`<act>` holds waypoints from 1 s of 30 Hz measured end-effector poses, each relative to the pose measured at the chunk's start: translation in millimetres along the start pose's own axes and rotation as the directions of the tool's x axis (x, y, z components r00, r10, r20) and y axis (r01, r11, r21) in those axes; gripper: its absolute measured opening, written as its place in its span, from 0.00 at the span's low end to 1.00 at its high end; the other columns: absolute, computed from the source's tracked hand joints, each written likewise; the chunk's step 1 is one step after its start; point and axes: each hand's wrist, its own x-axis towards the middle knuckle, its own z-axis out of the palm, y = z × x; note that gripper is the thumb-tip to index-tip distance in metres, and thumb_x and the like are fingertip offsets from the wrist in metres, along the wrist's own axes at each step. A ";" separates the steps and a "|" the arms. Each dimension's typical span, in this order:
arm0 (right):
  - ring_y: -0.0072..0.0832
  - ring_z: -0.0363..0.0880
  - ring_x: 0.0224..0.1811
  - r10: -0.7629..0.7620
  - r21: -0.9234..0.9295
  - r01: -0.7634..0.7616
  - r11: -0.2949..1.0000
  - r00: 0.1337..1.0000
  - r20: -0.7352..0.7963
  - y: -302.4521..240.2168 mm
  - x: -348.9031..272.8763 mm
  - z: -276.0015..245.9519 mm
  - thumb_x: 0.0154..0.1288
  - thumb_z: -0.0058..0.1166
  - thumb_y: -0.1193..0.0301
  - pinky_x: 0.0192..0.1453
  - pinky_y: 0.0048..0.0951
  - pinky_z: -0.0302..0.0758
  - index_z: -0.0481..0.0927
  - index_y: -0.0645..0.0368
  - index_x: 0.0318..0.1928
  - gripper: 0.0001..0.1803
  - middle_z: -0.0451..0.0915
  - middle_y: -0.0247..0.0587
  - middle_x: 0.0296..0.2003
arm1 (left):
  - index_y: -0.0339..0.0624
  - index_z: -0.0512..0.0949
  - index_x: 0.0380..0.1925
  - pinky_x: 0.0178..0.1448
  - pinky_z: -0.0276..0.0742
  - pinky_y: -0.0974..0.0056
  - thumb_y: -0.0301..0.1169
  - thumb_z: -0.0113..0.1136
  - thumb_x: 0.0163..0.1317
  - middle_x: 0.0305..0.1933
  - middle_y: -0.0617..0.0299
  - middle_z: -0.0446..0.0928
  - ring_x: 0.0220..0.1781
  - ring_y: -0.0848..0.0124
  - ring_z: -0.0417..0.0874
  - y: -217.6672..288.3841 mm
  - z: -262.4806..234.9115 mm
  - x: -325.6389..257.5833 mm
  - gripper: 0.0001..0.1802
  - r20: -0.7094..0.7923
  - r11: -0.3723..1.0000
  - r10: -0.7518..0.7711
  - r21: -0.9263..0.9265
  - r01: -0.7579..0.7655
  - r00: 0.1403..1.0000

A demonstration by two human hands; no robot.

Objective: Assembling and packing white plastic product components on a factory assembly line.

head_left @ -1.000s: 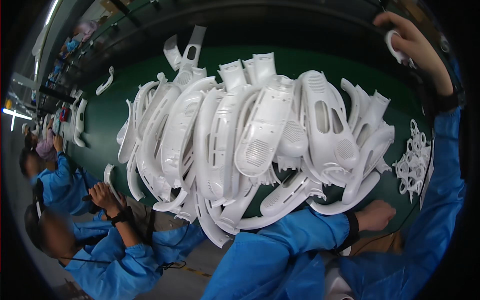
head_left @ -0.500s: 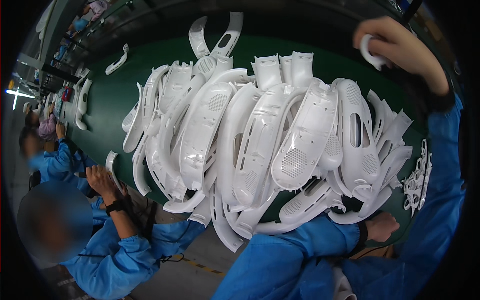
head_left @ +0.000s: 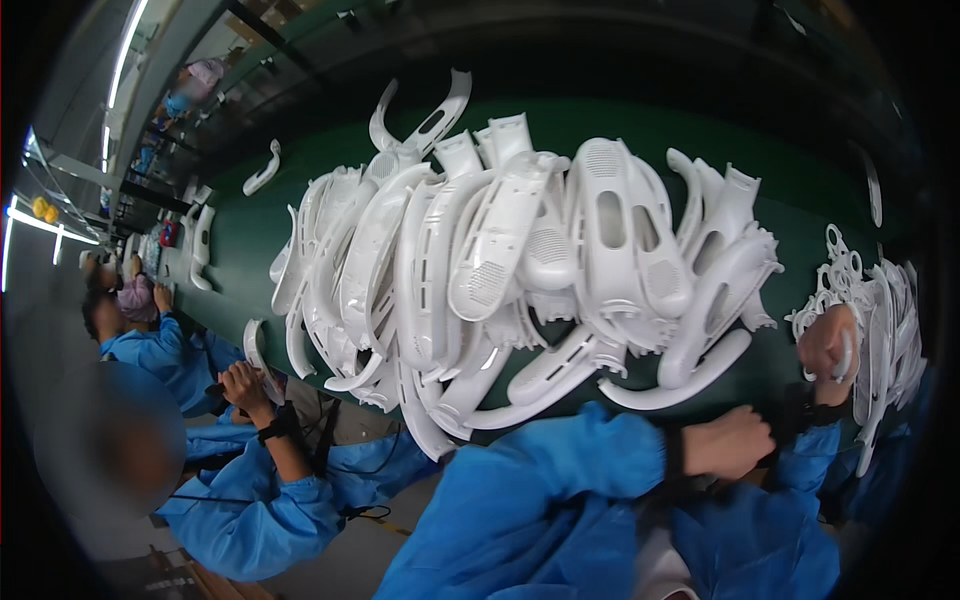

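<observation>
A big heap of white curved plastic shells (head_left: 520, 270) lies on the green table (head_left: 790, 215) in front of me. My left hand (head_left: 735, 442) rests as a closed fist at the near table edge, just below the heap, with nothing visible in it. To its right, my right hand (head_left: 828, 345) grips a small curved white plastic piece (head_left: 846, 352). It hovers beside a stack of flat white lattice-like parts (head_left: 885, 310) at the far right.
Single white shells (head_left: 262, 168) lie scattered on the table's far left. Two co-workers in blue coats sit at the left; the nearer one's hand (head_left: 245, 385) holds a white part (head_left: 254, 345). Another stack of parts (head_left: 202, 240) lies further left.
My right hand has come down from the upper right to the table's right end, still gripping the white piece. The view has shifted, so the heap sits further left.
</observation>
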 end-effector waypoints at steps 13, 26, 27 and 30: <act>0.25 0.84 0.34 0.682 -0.526 -0.446 0.725 0.571 0.456 -24.9 15.6 65.6 0.57 0.48 0.73 0.39 0.24 0.76 0.80 0.61 0.46 0.16 0.84 0.41 0.31 | 0.33 0.79 0.33 0.35 0.74 0.63 0.30 0.52 0.55 0.25 0.52 0.78 0.26 0.64 0.78 -27.4 -407.8 -82.5 0.12 -0.397 0.395 -0.555 0.647 0.652 0.731; 0.26 0.83 0.29 0.476 -0.515 -0.132 0.847 0.618 0.625 -28.0 7.1 71.7 0.64 0.54 0.71 0.32 0.24 0.77 0.81 0.55 0.49 0.13 0.85 0.30 0.33 | 0.36 0.64 0.61 0.58 0.69 0.59 0.55 0.62 0.51 0.55 0.45 0.74 0.56 0.55 0.76 -236.0 -445.7 -140.1 0.44 -0.106 0.064 -0.987 0.443 0.894 0.123; 0.26 0.83 0.29 0.470 -0.503 -0.132 0.854 0.607 0.641 -23.7 9.2 70.6 0.64 0.54 0.71 0.32 0.24 0.77 0.81 0.55 0.49 0.13 0.85 0.30 0.33 | 0.36 0.64 0.61 0.58 0.69 0.59 0.55 0.62 0.51 0.55 0.45 0.74 0.56 0.55 0.76 -236.8 -447.0 -149.5 0.44 -0.110 0.044 -0.989 0.438 0.898 0.103; 0.29 0.82 0.29 0.451 -0.491 -0.162 0.856 0.700 0.554 -18.3 12.1 71.0 0.62 0.52 0.70 0.32 0.26 0.77 0.79 0.52 0.50 0.15 0.85 0.31 0.34 | 0.36 0.70 0.51 0.43 0.74 0.62 0.47 0.66 0.50 0.47 0.50 0.77 0.41 0.61 0.80 -240.1 -447.8 -163.7 0.34 -0.216 0.099 -0.959 0.340 0.935 0.181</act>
